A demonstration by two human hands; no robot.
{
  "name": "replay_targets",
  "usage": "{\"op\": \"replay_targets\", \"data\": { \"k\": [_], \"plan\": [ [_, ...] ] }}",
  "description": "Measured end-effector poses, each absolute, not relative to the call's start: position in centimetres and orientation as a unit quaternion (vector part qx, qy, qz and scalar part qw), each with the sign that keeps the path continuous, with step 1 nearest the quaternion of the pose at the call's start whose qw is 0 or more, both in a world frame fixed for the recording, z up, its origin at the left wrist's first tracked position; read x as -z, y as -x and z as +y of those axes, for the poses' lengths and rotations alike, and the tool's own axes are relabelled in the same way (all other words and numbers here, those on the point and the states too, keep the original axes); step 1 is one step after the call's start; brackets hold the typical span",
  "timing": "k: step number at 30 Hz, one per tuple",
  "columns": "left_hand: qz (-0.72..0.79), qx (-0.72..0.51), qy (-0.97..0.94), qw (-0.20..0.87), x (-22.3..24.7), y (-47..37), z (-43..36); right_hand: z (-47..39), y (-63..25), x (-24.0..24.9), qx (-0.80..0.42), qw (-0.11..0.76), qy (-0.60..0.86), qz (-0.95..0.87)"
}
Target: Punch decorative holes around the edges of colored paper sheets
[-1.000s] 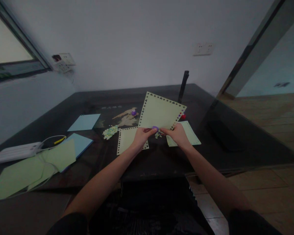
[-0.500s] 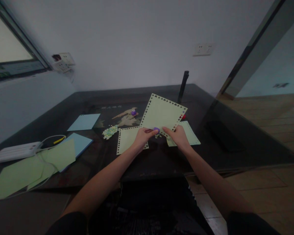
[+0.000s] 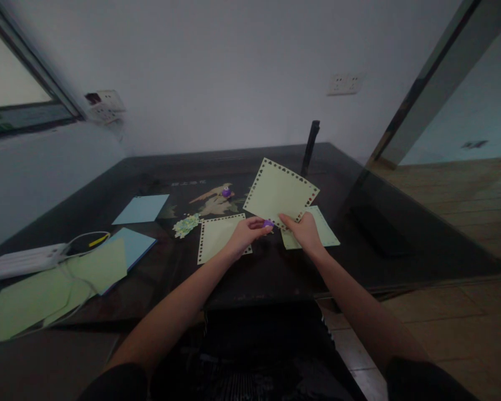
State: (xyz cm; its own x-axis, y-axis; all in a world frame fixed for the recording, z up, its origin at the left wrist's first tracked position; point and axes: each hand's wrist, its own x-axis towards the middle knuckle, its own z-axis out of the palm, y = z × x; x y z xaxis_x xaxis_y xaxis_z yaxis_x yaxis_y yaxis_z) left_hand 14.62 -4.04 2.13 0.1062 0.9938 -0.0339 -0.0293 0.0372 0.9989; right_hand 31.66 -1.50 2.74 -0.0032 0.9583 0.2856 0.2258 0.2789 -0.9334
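grips a small purple object [image 3: 268,224] between thumb and fingers of the left hand [image 3: 244,234], at the near edge of a raised punched sheet [image 3: 281,192]; cannot tell whether touching. pinches that sheet at its lower right between thumb and fingers of the right hand [image 3: 307,231]. shows on the dark table [image 3: 271,278] a second punched sheet [image 3: 217,239], a pale green sheet [image 3: 326,231] and a pile of paper bits [image 3: 186,225].

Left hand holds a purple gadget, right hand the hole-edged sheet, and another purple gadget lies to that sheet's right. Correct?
Wrong side: in the head view, the other purple gadget lies left of the hole-edged sheet. The left hand does hold a purple gadget, the right hand the sheet.
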Motion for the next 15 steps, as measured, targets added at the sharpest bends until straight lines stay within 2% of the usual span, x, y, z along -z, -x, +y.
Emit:
{"op": "replay_targets", "data": {
  "k": [3,9,15],
  "plan": [
    [0.482,-0.449,-0.549,0.514,-2.3,-14.6,-4.2,-1.4,-31.8,-2.7,-0.356,0.519,0.488,-0.604],
    [0.525,-0.406,-0.640,0.387,-2.6,-14.1,-4.3,-1.3,-32.0,-2.8,-0.354,0.528,0.489,-0.597],
    [0.479,-0.385,-0.722,0.318,-2.3,-13.4,-4.0,-1.3,-32.2,-2.8,-0.362,0.539,0.484,-0.587]
  ]
}}
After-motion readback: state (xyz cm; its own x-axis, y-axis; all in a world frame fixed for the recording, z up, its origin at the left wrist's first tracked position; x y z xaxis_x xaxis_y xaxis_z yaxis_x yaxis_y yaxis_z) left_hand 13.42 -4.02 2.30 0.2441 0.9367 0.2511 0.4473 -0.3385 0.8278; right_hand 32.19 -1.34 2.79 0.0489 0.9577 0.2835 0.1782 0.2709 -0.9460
